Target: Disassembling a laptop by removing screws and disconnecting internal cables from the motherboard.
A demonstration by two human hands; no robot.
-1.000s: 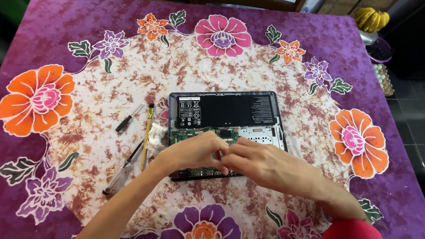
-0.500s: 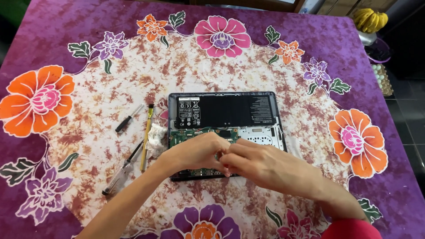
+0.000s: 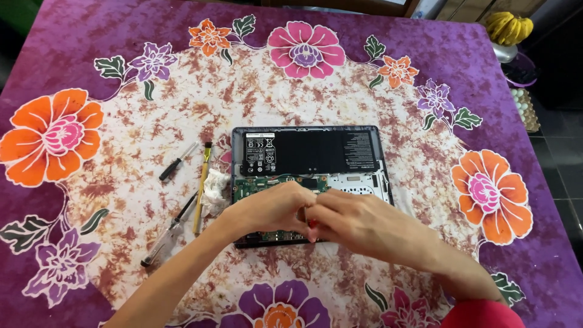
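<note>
Laptop (image 3: 310,152) beneath both hands' fingers (image 3: 306,212)

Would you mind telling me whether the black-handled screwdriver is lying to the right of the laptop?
No, the black-handled screwdriver lies on the tablecloth to the left of the opened laptop.

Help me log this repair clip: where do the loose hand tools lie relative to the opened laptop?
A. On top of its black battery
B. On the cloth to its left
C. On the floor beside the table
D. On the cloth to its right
B: the black-handled screwdriver, the yellow-handled brush and a clear-handled screwdriver all lie on the flowered cloth left of the opened laptop.
</note>
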